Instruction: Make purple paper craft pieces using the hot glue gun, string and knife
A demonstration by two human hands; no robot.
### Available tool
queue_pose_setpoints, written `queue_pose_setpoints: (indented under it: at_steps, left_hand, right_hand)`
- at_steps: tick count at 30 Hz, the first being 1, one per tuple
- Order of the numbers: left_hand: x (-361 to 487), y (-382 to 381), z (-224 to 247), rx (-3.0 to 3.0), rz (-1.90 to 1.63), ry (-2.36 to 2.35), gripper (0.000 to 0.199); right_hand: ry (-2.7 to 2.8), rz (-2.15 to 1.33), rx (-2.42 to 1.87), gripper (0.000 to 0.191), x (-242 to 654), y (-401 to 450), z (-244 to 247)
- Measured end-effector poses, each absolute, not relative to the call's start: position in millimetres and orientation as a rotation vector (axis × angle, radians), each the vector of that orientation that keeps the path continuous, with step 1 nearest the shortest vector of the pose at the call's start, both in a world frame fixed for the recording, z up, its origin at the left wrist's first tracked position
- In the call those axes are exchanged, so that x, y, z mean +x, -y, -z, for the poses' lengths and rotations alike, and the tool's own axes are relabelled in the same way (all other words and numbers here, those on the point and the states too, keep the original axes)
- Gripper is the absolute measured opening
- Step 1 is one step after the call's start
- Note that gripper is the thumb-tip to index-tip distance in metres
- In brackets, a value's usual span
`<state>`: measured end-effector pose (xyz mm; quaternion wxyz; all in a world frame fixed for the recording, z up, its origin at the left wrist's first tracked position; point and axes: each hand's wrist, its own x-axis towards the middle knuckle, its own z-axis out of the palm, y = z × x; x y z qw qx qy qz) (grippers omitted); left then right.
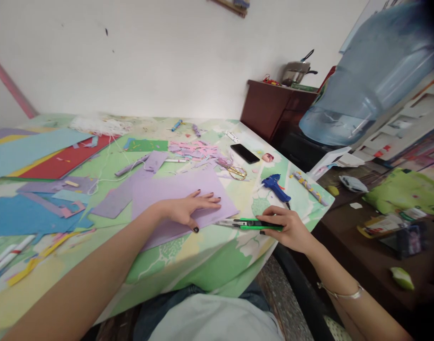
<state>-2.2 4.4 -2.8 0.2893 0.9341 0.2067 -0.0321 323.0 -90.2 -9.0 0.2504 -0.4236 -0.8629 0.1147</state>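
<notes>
A lavender sheet [174,189] of craft foam or paper lies near the front edge of the table. My left hand [188,208] rests on it, palm down with the fingers spread. In my right hand [282,226] is a green and black utility knife [250,223], gripped between thumb and fingers. Its blade end points left and meets the lower right edge of the sheet. Beyond the sheet are gold-handled scissors [236,171]. A blue glue gun [276,187] lies just past my right hand.
Coloured sheets [42,151] are stacked at the back left, beside tangled white yarn [99,125]. Pink and purple scraps [195,150] lie at the back middle. A black phone [245,153] and a decorated stick [309,187] are on the right. A large water bottle [362,90] stands beyond.
</notes>
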Motion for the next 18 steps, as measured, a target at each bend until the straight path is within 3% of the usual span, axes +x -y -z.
queue_pose_setpoints:
  at_steps: [18]
  left_hand:
    - [-1.3,-3.9,1.8,2.489,0.081,-0.547,0.08]
  right_hand:
    - [2.358,-0.305,-1.126,0.031,319.2,89.7,9.0]
